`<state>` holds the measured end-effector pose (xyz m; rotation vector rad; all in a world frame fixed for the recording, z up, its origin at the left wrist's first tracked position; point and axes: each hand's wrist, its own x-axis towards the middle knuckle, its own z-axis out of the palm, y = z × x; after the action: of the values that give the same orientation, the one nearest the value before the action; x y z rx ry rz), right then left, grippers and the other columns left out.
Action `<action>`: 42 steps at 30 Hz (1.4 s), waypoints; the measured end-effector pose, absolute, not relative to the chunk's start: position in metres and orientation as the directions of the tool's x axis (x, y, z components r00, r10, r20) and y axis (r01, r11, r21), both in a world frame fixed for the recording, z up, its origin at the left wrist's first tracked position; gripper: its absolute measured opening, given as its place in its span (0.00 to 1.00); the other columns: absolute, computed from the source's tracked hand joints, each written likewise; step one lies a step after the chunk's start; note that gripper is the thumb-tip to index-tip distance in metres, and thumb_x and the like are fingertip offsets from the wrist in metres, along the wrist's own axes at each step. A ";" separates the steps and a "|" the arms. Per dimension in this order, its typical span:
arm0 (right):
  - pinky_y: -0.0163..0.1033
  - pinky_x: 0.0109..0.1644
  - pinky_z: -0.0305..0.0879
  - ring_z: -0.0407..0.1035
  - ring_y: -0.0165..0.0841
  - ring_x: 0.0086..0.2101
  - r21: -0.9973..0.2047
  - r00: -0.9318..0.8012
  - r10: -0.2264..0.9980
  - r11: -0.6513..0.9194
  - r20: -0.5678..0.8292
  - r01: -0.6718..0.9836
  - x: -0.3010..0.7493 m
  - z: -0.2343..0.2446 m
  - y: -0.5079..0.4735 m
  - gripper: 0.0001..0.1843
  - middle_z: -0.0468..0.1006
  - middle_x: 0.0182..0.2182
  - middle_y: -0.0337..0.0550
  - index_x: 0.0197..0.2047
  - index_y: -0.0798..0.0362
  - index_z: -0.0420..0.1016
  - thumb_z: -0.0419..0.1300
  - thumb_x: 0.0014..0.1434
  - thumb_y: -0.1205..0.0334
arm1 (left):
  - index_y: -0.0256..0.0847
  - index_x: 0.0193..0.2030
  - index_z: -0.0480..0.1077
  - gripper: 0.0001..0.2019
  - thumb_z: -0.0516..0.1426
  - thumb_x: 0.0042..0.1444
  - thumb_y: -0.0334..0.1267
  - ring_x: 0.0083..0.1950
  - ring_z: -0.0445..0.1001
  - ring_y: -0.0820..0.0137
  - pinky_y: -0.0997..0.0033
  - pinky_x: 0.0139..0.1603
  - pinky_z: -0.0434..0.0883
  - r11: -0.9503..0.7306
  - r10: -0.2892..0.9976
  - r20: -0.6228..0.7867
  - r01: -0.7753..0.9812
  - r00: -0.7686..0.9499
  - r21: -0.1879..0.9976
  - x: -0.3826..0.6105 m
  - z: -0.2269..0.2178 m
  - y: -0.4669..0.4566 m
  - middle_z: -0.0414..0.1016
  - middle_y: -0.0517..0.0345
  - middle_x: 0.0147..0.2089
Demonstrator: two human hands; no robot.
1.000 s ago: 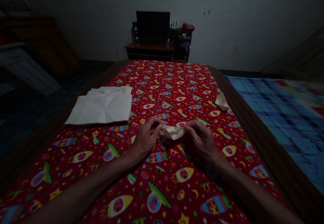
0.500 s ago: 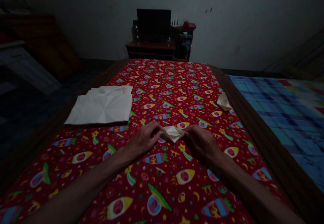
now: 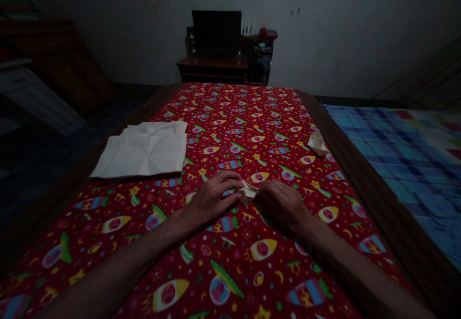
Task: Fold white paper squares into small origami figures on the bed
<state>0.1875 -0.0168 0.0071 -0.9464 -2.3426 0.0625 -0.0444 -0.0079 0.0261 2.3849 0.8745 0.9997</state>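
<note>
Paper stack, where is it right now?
In the head view, the stack lies at the red cloth's left edge, beyond the left hand.

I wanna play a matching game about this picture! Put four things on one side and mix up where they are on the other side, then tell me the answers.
Things:
1. paper stack
2. nearer folded paper
3. farther folded paper
4. dark screen

Places:
A. near the right edge of the red cloth
B. on the brown desk
C. between the left hand and the right hand, touched by both
D. on the left side of the red cloth

Right pairs: 1-D, 2-C, 3-A, 4-B
</note>
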 end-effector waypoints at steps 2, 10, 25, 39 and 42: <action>0.36 0.33 0.61 0.65 0.32 0.31 -0.243 -0.564 0.642 0.744 0.520 0.623 0.188 0.007 -0.017 0.04 0.73 0.31 0.46 0.37 0.53 0.65 0.51 0.61 0.65 | 0.40 0.50 0.66 0.14 0.57 0.57 0.35 0.53 0.68 0.66 0.65 0.52 0.69 -0.722 0.681 0.489 0.390 0.545 0.571 -0.043 0.029 -0.010 0.67 0.49 0.51; 0.37 0.34 0.62 0.67 0.34 0.33 -0.243 -0.550 0.640 0.741 0.537 0.626 0.189 0.007 -0.017 0.07 0.73 0.32 0.48 0.37 0.53 0.66 0.48 0.63 0.64 | 0.38 0.35 0.68 0.02 0.55 0.58 0.31 0.47 0.69 0.69 0.70 0.47 0.69 -0.702 0.708 0.492 0.430 0.506 0.568 -0.043 0.025 -0.011 0.68 0.51 0.45; 0.36 0.30 0.59 0.66 0.31 0.28 -0.412 -0.477 0.724 0.682 0.499 0.604 0.189 0.012 -0.019 0.06 0.73 0.30 0.44 0.36 0.52 0.66 0.50 0.62 0.62 | 0.40 0.45 0.68 0.09 0.57 0.56 0.33 0.52 0.67 0.66 0.66 0.51 0.68 -0.706 0.690 0.375 0.460 0.619 0.539 -0.042 0.035 -0.008 0.68 0.51 0.49; 0.36 0.29 0.57 0.64 0.30 0.26 -0.374 -0.485 0.714 0.688 0.506 0.622 0.190 0.005 -0.017 0.06 0.72 0.27 0.42 0.35 0.52 0.65 0.51 0.62 0.61 | 0.37 0.36 0.74 0.09 0.53 0.60 0.34 0.39 0.72 0.69 0.71 0.41 0.70 -0.663 0.747 0.385 0.561 0.542 0.495 -0.032 0.027 -0.006 0.74 0.53 0.39; 0.36 0.29 0.56 0.64 0.30 0.26 -0.328 -0.517 0.688 0.711 0.510 0.622 0.190 0.004 -0.017 0.05 0.72 0.27 0.42 0.34 0.52 0.65 0.52 0.61 0.61 | 0.40 0.40 0.74 0.08 0.53 0.60 0.33 0.44 0.71 0.68 0.70 0.45 0.70 -0.697 0.714 0.379 0.540 0.589 0.472 -0.030 0.032 -0.007 0.73 0.53 0.42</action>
<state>0.1898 -0.0173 0.0037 -0.9920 -2.2899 0.1364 -0.0305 -0.0068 0.0322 2.5142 1.0228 0.7993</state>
